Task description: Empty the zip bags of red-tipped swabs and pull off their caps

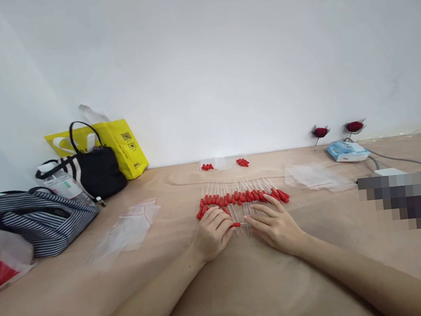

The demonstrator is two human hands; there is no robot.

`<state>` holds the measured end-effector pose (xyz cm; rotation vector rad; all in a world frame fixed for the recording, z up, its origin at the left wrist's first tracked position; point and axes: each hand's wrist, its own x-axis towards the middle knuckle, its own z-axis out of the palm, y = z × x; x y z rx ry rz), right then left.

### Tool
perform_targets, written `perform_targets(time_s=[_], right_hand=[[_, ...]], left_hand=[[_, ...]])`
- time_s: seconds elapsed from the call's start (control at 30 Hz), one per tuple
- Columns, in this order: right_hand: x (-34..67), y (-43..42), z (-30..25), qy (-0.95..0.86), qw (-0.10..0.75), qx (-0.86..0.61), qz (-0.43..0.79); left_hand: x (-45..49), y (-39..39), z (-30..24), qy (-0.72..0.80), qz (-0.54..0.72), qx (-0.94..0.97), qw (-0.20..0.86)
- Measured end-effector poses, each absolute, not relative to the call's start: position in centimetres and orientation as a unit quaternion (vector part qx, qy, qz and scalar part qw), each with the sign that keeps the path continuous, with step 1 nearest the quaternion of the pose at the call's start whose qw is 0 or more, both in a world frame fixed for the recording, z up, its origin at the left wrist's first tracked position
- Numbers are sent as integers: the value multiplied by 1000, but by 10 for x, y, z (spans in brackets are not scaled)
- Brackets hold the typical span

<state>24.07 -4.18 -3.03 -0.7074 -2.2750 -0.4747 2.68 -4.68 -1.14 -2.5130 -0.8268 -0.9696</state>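
Note:
In the head view a thin clear dropper tube (242, 224) lies sideways between my two hands, with a red rubber bulb (236, 224) on its left end. My left hand (213, 231) has its fingers closed on the red bulb. The thumb and forefinger of my right hand (276, 226) pinch the tube's other end, while its remaining fingers are spread over clear tubes (248, 209) lying on the table. Just beyond both hands runs a row of droppers with red bulbs (232, 198). My fingers partly hide the nearer bulbs and tubes.
Loose red bulbs (242, 162) lie on a plastic bag near the wall. Zip bags (128, 228) lie left, more bags (314, 177) right. A striped bag (48, 218), black bag (102, 171) and yellow bag (129, 148) stand left. A tissue pack (347, 151) and cable (400, 158) are right.

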Motion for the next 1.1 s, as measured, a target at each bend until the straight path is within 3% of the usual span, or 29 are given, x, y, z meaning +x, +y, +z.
perform_targets(time_s=[0.9, 1.1], right_hand=[[238, -43, -30, -871, 411, -220, -155], [255, -39, -33, -853, 402, -291, -160]], left_hand=[[29, -49, -20, -287, -308, -898, 130], [18, -52, -19, -308, -326, -884, 133]])
